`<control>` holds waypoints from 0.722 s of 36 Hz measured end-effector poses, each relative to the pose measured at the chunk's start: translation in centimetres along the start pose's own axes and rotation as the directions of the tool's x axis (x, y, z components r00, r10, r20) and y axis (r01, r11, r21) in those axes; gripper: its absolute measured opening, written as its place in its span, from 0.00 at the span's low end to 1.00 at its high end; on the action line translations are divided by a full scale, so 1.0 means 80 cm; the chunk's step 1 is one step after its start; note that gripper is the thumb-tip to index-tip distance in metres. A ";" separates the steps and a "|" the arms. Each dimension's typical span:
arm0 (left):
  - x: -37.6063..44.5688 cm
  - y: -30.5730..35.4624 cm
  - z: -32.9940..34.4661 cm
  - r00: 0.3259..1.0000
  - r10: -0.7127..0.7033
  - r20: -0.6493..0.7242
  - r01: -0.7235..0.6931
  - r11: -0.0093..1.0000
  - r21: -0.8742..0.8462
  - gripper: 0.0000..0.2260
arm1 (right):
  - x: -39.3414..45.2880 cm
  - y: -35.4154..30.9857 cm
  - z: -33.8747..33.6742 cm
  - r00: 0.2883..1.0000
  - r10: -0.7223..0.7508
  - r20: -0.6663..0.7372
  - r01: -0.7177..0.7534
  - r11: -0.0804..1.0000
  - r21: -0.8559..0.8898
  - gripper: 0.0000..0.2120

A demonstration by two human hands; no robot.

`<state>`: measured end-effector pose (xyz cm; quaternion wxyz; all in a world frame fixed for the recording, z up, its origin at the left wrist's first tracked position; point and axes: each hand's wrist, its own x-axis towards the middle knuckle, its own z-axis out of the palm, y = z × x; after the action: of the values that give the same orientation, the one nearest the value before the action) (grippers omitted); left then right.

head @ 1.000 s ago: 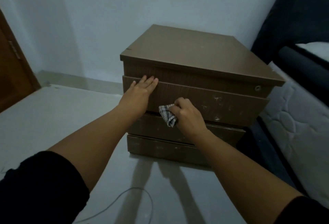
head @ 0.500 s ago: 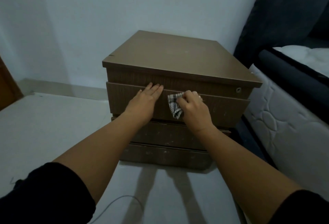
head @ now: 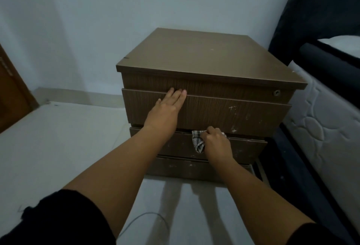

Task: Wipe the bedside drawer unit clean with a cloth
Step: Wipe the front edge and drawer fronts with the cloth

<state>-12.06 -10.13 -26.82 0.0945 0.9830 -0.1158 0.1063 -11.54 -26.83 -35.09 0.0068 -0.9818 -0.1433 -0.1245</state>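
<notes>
The right hand (head: 217, 143), its grip bunched round the checked cloth (head: 198, 141), presses on the middle drawer front (head: 245, 148), whose unwiped length runs rightward, while the flat left hand (head: 167, 108) steadies the upper drawer (head: 224, 116).

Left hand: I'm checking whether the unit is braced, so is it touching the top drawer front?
Touching. The head view shows the left hand lying flat on the top drawer front, straight fingers reaching its upper edge.
</notes>
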 end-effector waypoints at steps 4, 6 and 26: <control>-0.003 -0.002 -0.003 0.999 -0.031 0.034 0.029 0.999 0.045 0.40 | -0.001 -0.003 -0.016 0.997 -0.080 -0.012 0.080 0.996 0.031 0.16; -0.003 -0.003 -0.009 0.998 -0.045 0.047 0.042 0.998 0.055 0.39 | -0.001 -0.002 -0.032 0.986 -0.137 -0.091 0.141 0.989 0.042 0.14; 0.009 0.060 0.009 0.995 0.097 0.000 -0.096 0.990 0.105 0.40 | -0.003 0.065 -0.076 0.921 -0.072 -0.384 0.069 0.997 -0.020 0.11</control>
<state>-12.46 -15.02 -26.56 0.0378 0.9796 -0.1572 0.1192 -11.76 -32.21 -29.17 0.0274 -0.9326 -0.1740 -0.3150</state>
